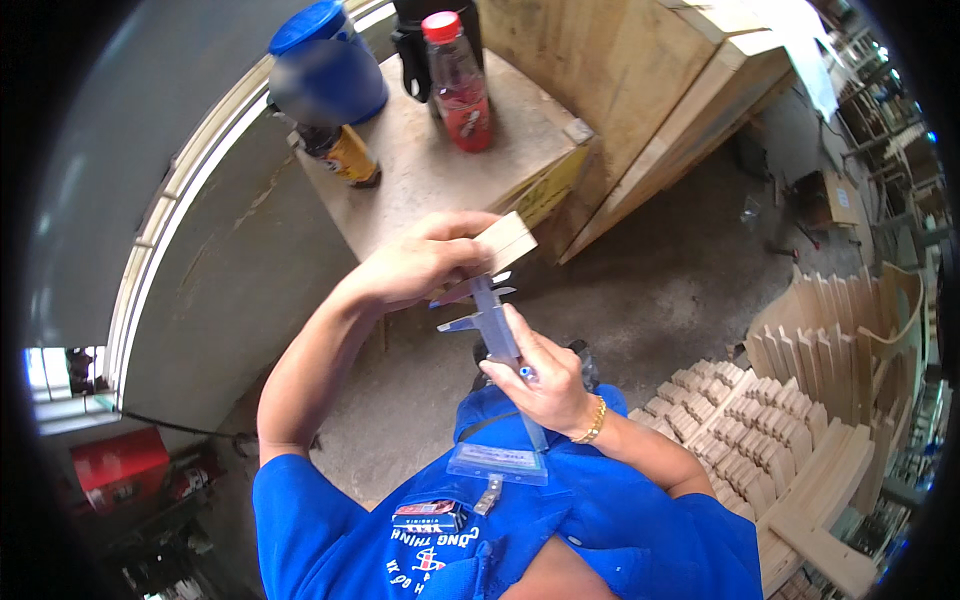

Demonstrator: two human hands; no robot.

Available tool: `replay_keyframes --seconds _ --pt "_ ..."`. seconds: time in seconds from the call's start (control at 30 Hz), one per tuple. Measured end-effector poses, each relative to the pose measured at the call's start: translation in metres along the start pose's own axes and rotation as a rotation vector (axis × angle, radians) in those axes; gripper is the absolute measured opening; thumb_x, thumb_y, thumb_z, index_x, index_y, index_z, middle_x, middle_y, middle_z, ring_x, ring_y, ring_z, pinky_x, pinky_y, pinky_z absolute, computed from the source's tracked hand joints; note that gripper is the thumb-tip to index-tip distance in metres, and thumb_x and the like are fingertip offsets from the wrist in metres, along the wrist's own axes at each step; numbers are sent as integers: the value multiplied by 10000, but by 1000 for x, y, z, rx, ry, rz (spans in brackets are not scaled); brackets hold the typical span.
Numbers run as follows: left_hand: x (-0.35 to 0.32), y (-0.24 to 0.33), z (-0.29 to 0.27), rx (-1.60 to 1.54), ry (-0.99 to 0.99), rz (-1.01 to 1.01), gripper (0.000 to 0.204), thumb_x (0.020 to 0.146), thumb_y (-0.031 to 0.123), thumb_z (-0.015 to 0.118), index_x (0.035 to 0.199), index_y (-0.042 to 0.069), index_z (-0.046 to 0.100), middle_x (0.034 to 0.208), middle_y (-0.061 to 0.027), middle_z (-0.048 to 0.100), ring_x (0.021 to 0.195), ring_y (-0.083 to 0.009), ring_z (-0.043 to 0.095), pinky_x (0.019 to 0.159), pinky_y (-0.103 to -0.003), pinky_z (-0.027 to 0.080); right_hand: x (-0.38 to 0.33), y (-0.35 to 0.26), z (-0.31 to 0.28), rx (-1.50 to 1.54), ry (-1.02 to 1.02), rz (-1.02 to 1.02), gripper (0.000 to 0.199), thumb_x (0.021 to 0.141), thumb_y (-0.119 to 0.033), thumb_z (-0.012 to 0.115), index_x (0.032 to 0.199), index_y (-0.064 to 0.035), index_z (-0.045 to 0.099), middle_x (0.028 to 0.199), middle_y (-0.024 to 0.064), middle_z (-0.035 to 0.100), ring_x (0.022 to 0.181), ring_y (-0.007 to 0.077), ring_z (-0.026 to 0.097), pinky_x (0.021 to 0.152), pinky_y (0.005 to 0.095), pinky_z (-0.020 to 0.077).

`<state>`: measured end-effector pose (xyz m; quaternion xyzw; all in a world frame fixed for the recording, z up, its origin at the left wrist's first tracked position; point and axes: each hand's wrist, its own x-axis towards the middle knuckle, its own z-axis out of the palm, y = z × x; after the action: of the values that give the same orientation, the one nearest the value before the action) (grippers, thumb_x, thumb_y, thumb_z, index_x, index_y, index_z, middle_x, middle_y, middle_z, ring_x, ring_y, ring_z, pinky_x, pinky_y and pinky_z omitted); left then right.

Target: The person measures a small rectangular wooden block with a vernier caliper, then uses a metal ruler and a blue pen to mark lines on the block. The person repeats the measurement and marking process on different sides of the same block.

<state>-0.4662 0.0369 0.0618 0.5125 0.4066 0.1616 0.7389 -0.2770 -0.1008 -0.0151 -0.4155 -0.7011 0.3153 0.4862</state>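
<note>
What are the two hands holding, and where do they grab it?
The left hand grips a small wooden block by its near end. The right hand holds a metal caliper by its beam, with the jaws up by the block.

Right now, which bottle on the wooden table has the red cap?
The clear plastic bottle of red drink, standing upright at the table's far side. The dark yellow-labelled bottle beside it leans and shows no red cap.

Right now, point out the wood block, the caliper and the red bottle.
wood block (507, 240), head view, on its pale end face.
caliper (493, 325), head view, on the metal beam above the right hand.
red bottle (462, 95), head view, on its body.
</note>
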Motion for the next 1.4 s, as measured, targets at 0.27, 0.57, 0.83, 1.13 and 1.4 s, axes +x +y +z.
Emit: replay_keyframes --seconds 0.27,0.57,0.83,1.13,1.4 --pt "-13 2 20 24 234 184 230 940 124 693 1116 13 598 977 -78 674 880 -124 653 734 -281 555 10 -5 -4 23 28 -20 713 812 -68 796 1431 61 468 868 182 664 686 270 678 630 361 550" --pt "-26 -26 41 -176 350 376 362 924 91 710 1249 -11 587 1101 -138 692 1001 -171 661 897 -328 549 11 -1 -8 3 47 -28 698 795 -31 815 1406 83 499 1061 204 713 785 160 717 634 275 572" --pt "-30 -24 47 -155 435 348 417 879 43 746 1263 -35 603 1118 -135 704 1019 -176 672 891 -338 570 10 -1 -7 128 12 86 698 785 -40 824 1405 56 518 974 158 707 747 156 671 634 281 538" --pt "-30 -22 46 -50 444 291 382 907 81 724 1258 -23 612 1114 -126 705 992 -167 684 845 -329 592 5 -1 -8 130 3 128 704 795 0 792 1428 56 490 937 121 714 649 85 604 557 229 479" --pt "-28 -24 44 -8 478 284 377 895 79 738 1242 -19 628 1100 -115 709 975 -161 685 851 -324 588 6 -3 -7 75 -17 119 673 814 -38 781 1416 57 497 1017 225 709 816 260 734 698 334 579"
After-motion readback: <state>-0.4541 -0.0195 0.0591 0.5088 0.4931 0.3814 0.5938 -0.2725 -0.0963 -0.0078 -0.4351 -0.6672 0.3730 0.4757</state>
